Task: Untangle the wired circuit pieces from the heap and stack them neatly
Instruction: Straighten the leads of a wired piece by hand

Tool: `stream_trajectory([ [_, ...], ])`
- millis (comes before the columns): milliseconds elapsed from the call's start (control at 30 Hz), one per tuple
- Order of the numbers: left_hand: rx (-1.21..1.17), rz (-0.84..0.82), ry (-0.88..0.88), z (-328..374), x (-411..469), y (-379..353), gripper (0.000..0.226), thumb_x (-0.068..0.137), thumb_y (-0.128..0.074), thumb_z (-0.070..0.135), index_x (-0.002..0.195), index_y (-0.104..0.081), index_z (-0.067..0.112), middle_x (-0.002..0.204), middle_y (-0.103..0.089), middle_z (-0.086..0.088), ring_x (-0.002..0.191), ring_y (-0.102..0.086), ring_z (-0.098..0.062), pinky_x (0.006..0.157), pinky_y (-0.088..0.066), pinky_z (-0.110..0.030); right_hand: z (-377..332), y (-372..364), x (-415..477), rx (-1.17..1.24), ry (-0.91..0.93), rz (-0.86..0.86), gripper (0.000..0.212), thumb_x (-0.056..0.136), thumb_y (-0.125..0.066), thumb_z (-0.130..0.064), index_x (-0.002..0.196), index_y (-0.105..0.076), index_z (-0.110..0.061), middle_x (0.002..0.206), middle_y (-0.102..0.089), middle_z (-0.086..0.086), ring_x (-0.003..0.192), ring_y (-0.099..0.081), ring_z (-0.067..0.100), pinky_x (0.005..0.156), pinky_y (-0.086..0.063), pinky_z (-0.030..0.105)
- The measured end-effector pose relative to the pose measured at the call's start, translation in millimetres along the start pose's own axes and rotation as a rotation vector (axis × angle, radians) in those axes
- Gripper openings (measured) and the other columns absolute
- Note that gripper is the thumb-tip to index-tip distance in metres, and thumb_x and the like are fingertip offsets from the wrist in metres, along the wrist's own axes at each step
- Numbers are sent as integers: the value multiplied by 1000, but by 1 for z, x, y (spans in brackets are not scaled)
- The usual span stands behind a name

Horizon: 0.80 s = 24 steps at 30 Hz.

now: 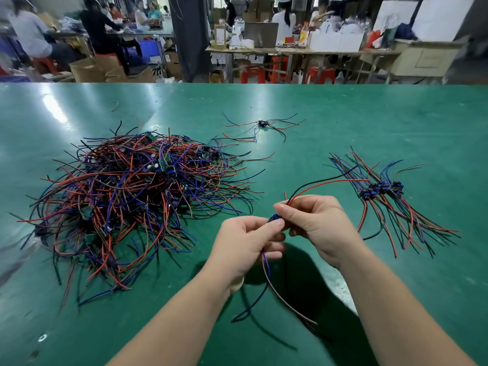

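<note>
Far left on the counter [343, 114], heap [126, 196] sits tangled. Centre, my left fingers [264, 228] and right fingers [290, 212] both pinch one circuit piece [276, 219] by its board. Light, wires floppy, joints likely fragile: grip board, not leads. Right: stack [383, 191].

One view is provided, taken from the person's head at the near edge of the worktop [343, 114] and directed forward and down. The left hand [245, 241] and right hand [314, 225] are framed close; the worktop's far edge is reached above.
</note>
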State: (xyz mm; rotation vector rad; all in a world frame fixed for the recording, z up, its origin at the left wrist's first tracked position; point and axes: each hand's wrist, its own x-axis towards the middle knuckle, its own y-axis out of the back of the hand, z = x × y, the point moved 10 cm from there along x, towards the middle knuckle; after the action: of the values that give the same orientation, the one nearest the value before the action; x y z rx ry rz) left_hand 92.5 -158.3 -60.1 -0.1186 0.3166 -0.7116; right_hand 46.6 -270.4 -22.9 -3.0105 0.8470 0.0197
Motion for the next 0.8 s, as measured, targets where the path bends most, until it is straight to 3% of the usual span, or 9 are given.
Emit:
stream_trajectory([
  [67, -37, 42, -15, -1, 1, 4, 20, 81, -72, 17, 91, -68, 0, 67, -71, -5, 55, -66, -13, 49, -51, -19, 3, 0, 0, -43, -5, -14, 15, 83, -69, -8, 68, -70, -6, 63, -65, 9, 52, -56, 11, 49, -43, 17],
  [200, -53, 9, 12, -1, 2, 3, 13, 81, -72, 17, 78, -70, 4, 66, -71, -8, 57, -69, -14, 49, -52, -18, 8, 2, 2, -43, -44, -14, 19, 87, -64, -14, 71, -72, -9, 63, -64, 6, 53, -54, 8, 48, -40, 15],
  [300, -74, -8, 28, 0, 1, 2, 17, 77, -73, 20, 76, -69, 4, 68, -72, -11, 59, -70, -16, 48, -52, -19, 10, 15, 4, 177, -130, 24, 22, 90, -58, -15, 73, -70, -9, 64, -66, 0, 46, -50, 4, 44, -39, 12],
  [433, -49, -48, 37, 1, -1, -3, 18, 74, -74, 22, 75, -69, 5, 69, -72, -11, 59, -70, -16, 49, -52, -18, 4, 46, 6, 428, -136, 169, 12, 85, -61, -11, 77, -66, -4, 63, -69, 2, 51, -62, 5, 44, -46, 11],
  [667, -35, -60, 16, 4, -1, -5, 21, 75, -73, 24, 78, -70, 4, 70, -72, -11, 60, -69, -15, 49, -51, -18, 3, 43, 7, 661, -76, 224, 14, 91, -54, -6, 84, -64, -1, 67, -71, 5, 59, -68, 7, 50, -50, 11],
  [800, -11, -63, 8, 5, -2, -3, 16, 78, -72, 21, 78, -70, 5, 71, -72, -11, 61, -70, -16, 51, -53, -19, 1, 42, 6, 647, -63, 241, 14, 92, -54, -7, 84, -65, -3, 60, -67, 1, 54, -65, 5, 48, -49, 10],
])
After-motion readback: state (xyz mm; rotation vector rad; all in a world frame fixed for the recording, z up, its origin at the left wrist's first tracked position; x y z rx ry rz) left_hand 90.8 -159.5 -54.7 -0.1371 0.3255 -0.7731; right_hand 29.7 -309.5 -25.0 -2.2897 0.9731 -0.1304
